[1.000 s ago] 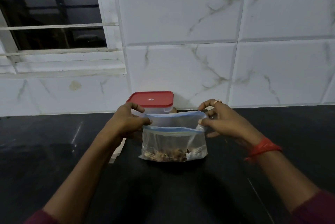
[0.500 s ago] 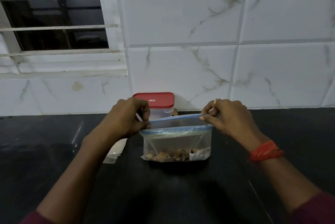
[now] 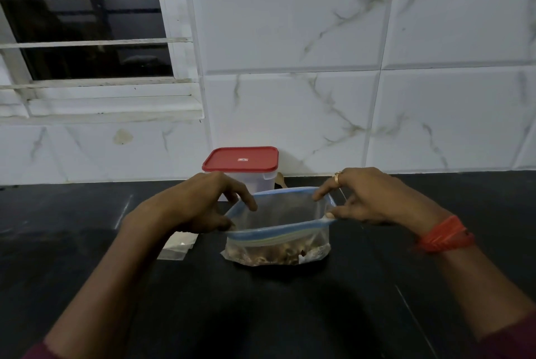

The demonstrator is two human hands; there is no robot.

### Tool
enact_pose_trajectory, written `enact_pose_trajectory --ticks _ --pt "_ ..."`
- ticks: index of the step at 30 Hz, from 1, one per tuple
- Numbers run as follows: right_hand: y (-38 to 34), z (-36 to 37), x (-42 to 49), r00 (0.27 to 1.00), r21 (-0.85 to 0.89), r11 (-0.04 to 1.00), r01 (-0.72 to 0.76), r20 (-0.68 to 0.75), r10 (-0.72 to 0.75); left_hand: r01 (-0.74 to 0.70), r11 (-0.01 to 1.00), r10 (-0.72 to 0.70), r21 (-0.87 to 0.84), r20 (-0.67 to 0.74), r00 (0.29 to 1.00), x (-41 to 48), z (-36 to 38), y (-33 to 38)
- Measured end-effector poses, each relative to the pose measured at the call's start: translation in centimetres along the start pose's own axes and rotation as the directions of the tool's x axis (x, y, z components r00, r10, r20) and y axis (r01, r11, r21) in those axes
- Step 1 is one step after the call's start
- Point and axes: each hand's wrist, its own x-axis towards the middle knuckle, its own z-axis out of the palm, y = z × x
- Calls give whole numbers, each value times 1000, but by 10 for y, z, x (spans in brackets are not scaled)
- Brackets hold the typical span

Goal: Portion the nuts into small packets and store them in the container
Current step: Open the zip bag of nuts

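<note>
A clear zip bag (image 3: 278, 219) with a blue seal strip stands on the black counter (image 3: 261, 315), brown nuts (image 3: 269, 254) lying in its bottom. Its mouth is pulled wide open. My left hand (image 3: 200, 204) pinches the left end of the rim, and my right hand (image 3: 374, 196) pinches the right end with thumb and fingers. Behind the bag, against the wall, stands a clear container (image 3: 255, 180) closed with a red lid (image 3: 240, 159). A small stack of empty clear packets (image 3: 177, 248) lies on the counter under my left wrist, partly hidden.
A white marble-tiled wall (image 3: 348, 97) rises right behind the counter, with a barred window (image 3: 87, 33) at the upper left. A small tan object (image 3: 280, 180) peeks out to the right of the container.
The bag's mouth, nearly flat before, has been pulled apart front to back and now gapes open. Both hands stayed at the rim's ends.
</note>
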Motion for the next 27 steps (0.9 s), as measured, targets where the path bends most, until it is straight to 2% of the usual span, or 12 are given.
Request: enact_pose_trajectory --ticks 3,6,9,12,15,18,21,23,25,26,27 --pt "-1 3 1 997 266 964 20 -75 0 59 978 -72 -200 -56 996 1 1 -3" --pt "0 9 3 987 481 874 -67 -96 129 171 927 -199 -335 -50 979 3 0 -9" --pt "-2 19 8 981 507 853 -121 -69 180 238 907 -251 -349 8 968 5 2 -13" --pt "-1 28 13 967 528 841 -117 -133 218 230 885 -255 -405 -8 967 9 5 -18" --pt "3 32 17 958 542 828 -142 -136 253 239 813 -273 -531 13 962 14 12 -24" --pt "6 32 17 966 535 827 -175 -69 249 261 740 -282 -620 66 957 20 19 -31" --pt "11 37 19 969 663 721 -199 25 245 248 593 -281 -766 92 955 21 26 -34" --pt "14 39 20 954 787 570 -236 75 292 180 421 -217 -889 94 972 22 31 -38" --pt "16 41 22 942 885 394 -248 125 312 141 205 -167 -969 107 980 24 36 -39" --pt "16 42 23 941 912 327 -245 143 307 140 128 -144 -982 122 982 25 38 -40" --pt "17 42 23 943 927 284 -244 158 294 157 95 -132 -983 144 981 25 39 -40"
